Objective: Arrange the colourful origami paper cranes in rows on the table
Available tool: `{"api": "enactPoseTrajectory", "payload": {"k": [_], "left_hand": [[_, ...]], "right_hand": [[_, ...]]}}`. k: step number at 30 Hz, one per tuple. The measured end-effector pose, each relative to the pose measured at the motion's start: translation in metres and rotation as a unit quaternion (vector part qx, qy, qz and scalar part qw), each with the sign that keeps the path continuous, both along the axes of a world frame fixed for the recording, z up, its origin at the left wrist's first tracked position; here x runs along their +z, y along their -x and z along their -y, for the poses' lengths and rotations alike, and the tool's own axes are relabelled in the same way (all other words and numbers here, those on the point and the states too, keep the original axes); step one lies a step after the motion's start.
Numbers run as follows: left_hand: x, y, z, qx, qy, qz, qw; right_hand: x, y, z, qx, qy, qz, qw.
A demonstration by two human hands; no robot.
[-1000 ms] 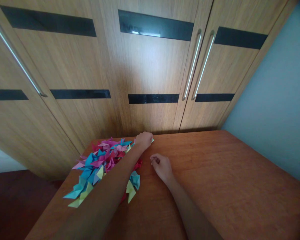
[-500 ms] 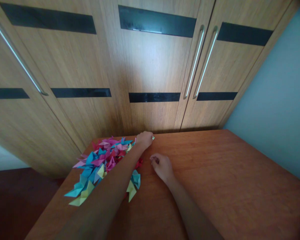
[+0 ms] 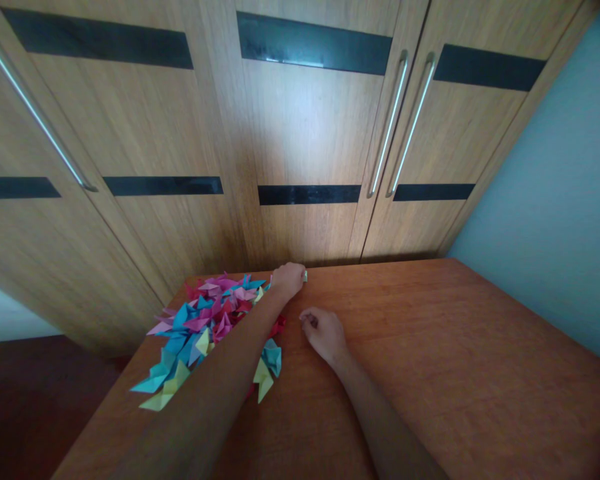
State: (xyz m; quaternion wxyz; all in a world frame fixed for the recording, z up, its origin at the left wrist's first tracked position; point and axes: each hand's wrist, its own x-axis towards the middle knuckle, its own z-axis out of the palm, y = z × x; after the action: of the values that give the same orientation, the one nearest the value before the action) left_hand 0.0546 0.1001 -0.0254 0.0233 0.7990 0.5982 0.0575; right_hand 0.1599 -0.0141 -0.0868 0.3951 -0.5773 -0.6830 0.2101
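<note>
My left hand (image 3: 289, 279) is closed at the far edge of the table, with the arm stretched over a heap of origami cranes (image 3: 223, 325). A small pale yellow-green bit of folded paper (image 3: 306, 276) pokes out past its fingers; most of that piece is hidden by the hand. The heap is of pink, red, blue and yellow folded paper. Nearer to me, my right hand (image 3: 326, 333) rests just above the tabletop or on it, fingers curled against the thumb, and no object shows in it. A teal crane (image 3: 271, 358) and a yellow one (image 3: 263, 382) lie by my left forearm.
The reddish-brown wooden table (image 3: 460, 360) reaches back to a wooden wardrobe (image 3: 300, 133) with black strips and long metal handles (image 3: 390, 127). A pale blue wall (image 3: 555, 220) borders the table on the right. Dark floor (image 3: 40, 400) shows at the left.
The pale bit of paper at my left fingertips has turned slightly and shifted a little. My right hand and the heap look the same.
</note>
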Motion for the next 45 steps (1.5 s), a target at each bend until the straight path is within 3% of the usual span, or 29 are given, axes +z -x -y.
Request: {"api": "enactPoseTrajectory", "payload": {"k": [21, 30, 45], "left_hand": [[-0.01, -0.023, -0.007, 0.016, -0.028, -0.006, 0.999], [-0.007, -0.031, -0.011, 0.019, -0.015, -0.019, 1.0], [-0.003, -0.006, 0.004, -0.019, -0.005, -0.021, 1.0]], "right_hand": [[0.0, 0.0, 0.0, 0.003, 0.005, 0.004, 1.0], [0.004, 0.001, 0.001, -0.005, 0.016, 0.025, 1.0], [0.002, 0.0, 0.001, -0.001, 0.013, 0.033, 0.999]]}}
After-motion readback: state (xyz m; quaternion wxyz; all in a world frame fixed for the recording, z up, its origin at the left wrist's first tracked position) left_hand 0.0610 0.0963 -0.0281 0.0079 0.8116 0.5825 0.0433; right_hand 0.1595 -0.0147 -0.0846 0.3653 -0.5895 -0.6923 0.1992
